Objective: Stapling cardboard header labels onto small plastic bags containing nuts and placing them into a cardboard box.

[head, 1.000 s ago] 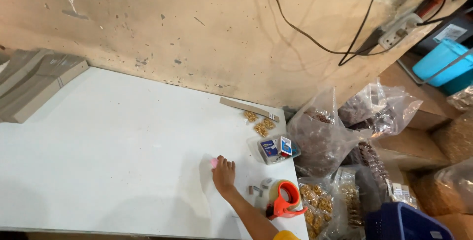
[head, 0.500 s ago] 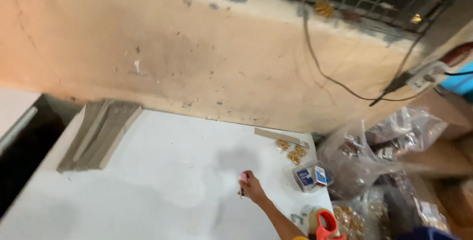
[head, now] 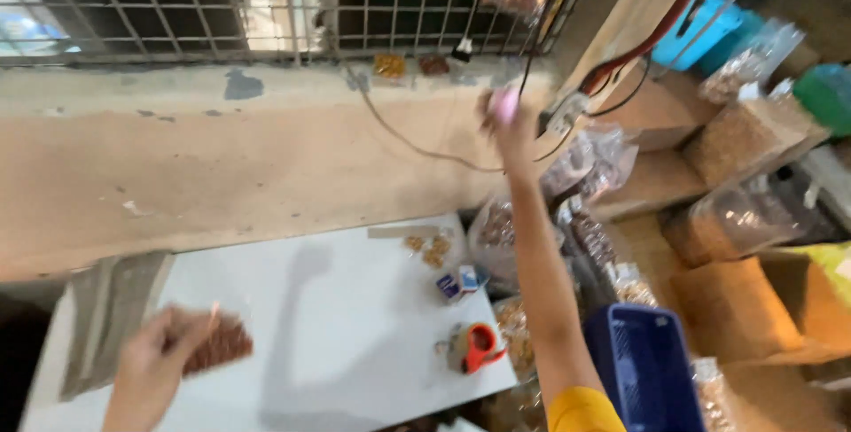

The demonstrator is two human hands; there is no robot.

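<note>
My left hand (head: 152, 363) is low over the white table (head: 355, 308), fingers closed around a small bag of brown nuts (head: 220, 344). My right hand (head: 502, 117) is raised toward the wall, pinching a small pink thing (head: 505, 104); it is too blurred to tell what. Neither item is set down, so I judge the work as mid-way. An orange tape dispenser (head: 472, 346) and small boxes (head: 461, 282) sit by the table edge. A dangling cable (head: 417, 144) hangs near my reach, below the window grille (head: 266, 2).
</note>
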